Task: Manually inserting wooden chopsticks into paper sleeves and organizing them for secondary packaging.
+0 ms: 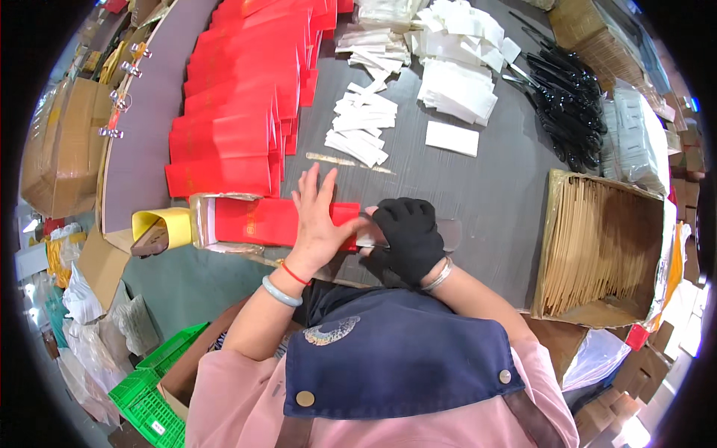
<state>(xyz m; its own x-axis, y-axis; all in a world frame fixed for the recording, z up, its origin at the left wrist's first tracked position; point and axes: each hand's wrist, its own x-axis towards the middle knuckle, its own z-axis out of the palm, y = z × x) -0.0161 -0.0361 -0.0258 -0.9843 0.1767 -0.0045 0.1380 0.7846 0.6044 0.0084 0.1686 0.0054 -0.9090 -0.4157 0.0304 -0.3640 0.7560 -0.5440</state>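
On the grey table (493, 194) a long row of red sleeves (239, 97) overlaps. Nearer, one red sleeve (258, 221) lies flat at the table's front edge (partly in clear wrap). The bare left hand (317, 224) presses it open-palmed; the black-gloved right hand (407, 237) pinches its end.

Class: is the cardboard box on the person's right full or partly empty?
Partly empty: the cardboard box holds wooden sticks on one side, its brown inside bare beside them.

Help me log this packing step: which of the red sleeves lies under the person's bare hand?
The red sleeve nearest the table edge, under the left hand; unlike the overlapping row behind, it lies alone.
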